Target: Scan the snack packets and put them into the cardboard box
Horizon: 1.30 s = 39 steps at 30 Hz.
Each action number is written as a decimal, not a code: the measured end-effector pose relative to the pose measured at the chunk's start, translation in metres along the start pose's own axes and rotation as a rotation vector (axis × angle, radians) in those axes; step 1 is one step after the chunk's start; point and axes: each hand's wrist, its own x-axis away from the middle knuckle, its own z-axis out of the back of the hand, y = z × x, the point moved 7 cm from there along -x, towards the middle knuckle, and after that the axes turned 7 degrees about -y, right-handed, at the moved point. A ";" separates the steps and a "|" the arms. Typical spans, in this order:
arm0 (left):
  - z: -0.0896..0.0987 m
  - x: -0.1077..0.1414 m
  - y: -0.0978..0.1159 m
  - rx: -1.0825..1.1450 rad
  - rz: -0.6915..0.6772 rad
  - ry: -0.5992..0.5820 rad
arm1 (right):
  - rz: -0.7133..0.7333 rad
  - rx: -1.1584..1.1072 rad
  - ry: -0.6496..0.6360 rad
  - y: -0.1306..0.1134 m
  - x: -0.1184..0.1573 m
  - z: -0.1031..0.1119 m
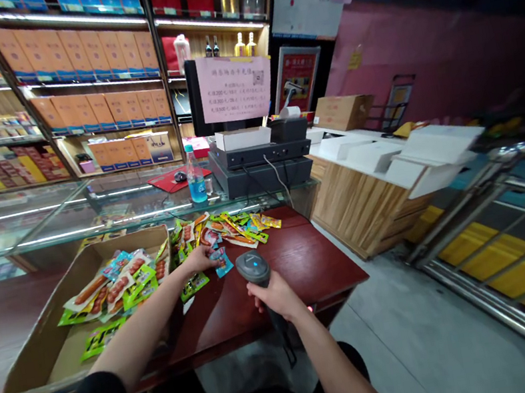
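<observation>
My right hand (pixel 276 294) is wrapped round the handle of a dark grey barcode scanner (pixel 253 266), which shows a small blue light. Its head is raised over the near part of the dark red table. To the left, my left hand (pixel 198 260) has its fingertips closed on a small blue snack packet (pixel 224 264) beside the pile. Behind that hand spreads a heap of snack packets (pixel 230 226), green, yellow and blue, some with sausages. Under my left forearm a shallow cardboard box (pixel 57 355) holds more packets and sausage packs.
A bottle of blue drink (pixel 195 178) stands on the glass counter (pixel 142 207) behind the table (pixel 296 245). A monitor with a pink sign (pixel 236 86) and a cash drawer (pixel 259 177) are beside it. A metal railing (pixel 468 208) runs along the right.
</observation>
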 end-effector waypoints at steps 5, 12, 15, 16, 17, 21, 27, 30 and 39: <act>0.003 0.010 0.014 0.446 -0.011 -0.025 | 0.018 0.001 -0.017 -0.008 0.002 -0.005; 0.003 0.011 0.014 0.610 0.007 -0.064 | 0.013 0.006 -0.039 -0.020 0.001 -0.013; 0.005 0.012 0.017 0.598 -0.016 -0.031 | -0.012 0.003 -0.027 -0.021 -0.002 -0.013; 0.006 0.013 0.017 0.573 -0.011 -0.013 | -0.019 0.003 -0.023 -0.020 -0.003 -0.012; 0.006 0.013 0.017 0.545 0.003 0.000 | -0.024 0.002 -0.020 -0.020 -0.004 -0.012; 0.006 0.013 0.011 0.477 0.065 0.000 | -0.036 -0.001 -0.014 -0.019 -0.007 -0.012; 0.009 0.009 0.004 0.436 0.052 0.008 | -0.037 -0.014 -0.023 -0.018 -0.009 -0.013; 0.011 0.009 0.005 0.414 0.032 0.021 | -0.033 -0.019 -0.020 -0.017 -0.010 -0.013; 0.014 0.006 0.004 0.474 0.070 0.020 | -0.047 -0.007 -0.004 -0.018 -0.010 -0.012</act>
